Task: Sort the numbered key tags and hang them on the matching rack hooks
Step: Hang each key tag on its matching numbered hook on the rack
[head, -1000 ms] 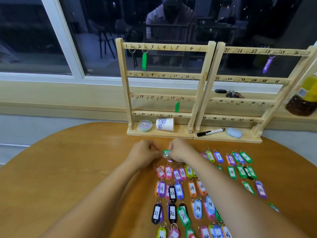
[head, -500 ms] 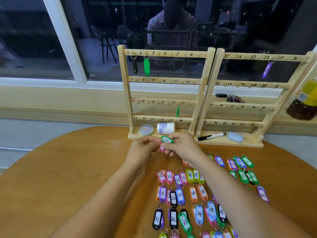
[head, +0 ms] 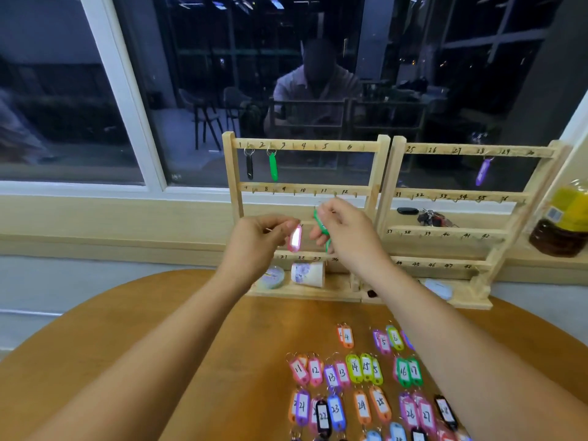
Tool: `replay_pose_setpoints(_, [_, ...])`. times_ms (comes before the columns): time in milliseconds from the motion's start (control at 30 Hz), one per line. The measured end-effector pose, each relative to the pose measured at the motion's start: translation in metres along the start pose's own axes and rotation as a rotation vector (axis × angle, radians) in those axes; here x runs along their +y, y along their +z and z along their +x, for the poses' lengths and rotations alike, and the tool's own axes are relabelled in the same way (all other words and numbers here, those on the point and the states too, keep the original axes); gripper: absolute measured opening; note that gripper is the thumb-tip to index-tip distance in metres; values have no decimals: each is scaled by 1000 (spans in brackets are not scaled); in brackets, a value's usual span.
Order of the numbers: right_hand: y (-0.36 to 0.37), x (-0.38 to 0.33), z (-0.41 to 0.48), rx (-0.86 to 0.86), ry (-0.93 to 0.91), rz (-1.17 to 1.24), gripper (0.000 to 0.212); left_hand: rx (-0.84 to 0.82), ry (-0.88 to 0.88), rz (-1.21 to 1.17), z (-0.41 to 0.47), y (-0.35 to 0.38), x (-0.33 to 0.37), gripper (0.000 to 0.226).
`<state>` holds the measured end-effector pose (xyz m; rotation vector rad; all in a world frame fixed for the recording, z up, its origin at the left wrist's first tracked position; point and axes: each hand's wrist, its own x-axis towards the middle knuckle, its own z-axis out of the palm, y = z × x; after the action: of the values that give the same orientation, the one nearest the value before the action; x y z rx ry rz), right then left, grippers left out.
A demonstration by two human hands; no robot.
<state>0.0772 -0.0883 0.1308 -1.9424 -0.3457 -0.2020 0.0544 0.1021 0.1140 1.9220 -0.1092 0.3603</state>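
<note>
Left hand (head: 254,237) pinching pink tag (head: 295,238), right hand (head: 346,230) green tag (head: 320,223) (dark window (head: 222,74)), wooden table (head: 191,329)

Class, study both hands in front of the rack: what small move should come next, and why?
Probably lift the right hand and its green tag up to hook 3 on the top rail. Hook 1 and hook 2 already carry tags, hook 3 is bare, and tag 4 lies on the table, so 3 seems due; the held number is unreadable.
</note>
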Motion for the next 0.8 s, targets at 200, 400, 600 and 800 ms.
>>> replay_pose_setpoints(200, [-10,-61,46,0,-72,78,28,140,229,210,45,-36,60,11])
replay_pose_setpoints(400, [10,-86,66,40,-57,47,28,159,286,295,78,-64,90,6])
replay_pose_setpoints(600, [21,-89,69,86,48,7,32,72,268,425,107,-72,106,5])
replay_pose_setpoints(800, [27,-85,67,64,123,5,32,-9,255,507,121,-60,115,8])
